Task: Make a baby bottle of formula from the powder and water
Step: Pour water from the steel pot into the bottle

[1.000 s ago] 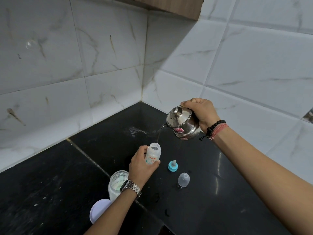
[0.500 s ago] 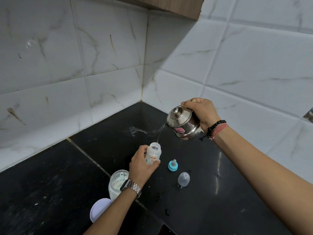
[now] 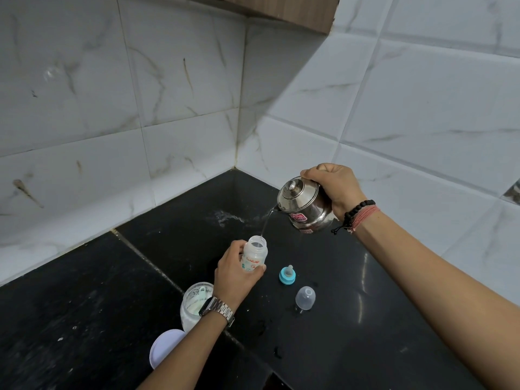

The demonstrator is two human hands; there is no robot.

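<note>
My left hand (image 3: 235, 273) grips a small white baby bottle (image 3: 254, 256) with its mouth uncovered, standing on the black counter (image 3: 351, 319). My right hand (image 3: 333, 187) holds a steel kettle (image 3: 302, 206) tilted left above it. A thin stream of water falls from the spout into the bottle's mouth. A blue teat ring (image 3: 287, 275) and a clear cap (image 3: 305, 298) lie on the counter to the right of the bottle. An uncovered jar of white powder (image 3: 195, 304) with a scoop inside stands just behind my left wrist.
A round white lid (image 3: 166, 347) lies near the counter's front, beside my left forearm. White marble tiles (image 3: 168, 80) form a corner behind the counter. Spilled water marks the counter near the corner (image 3: 225, 216). A wooden cabinet (image 3: 295, 9) hangs overhead.
Almost nothing differs: the kettle stays tilted and the water keeps running into the bottle. Both hands keep their places.
</note>
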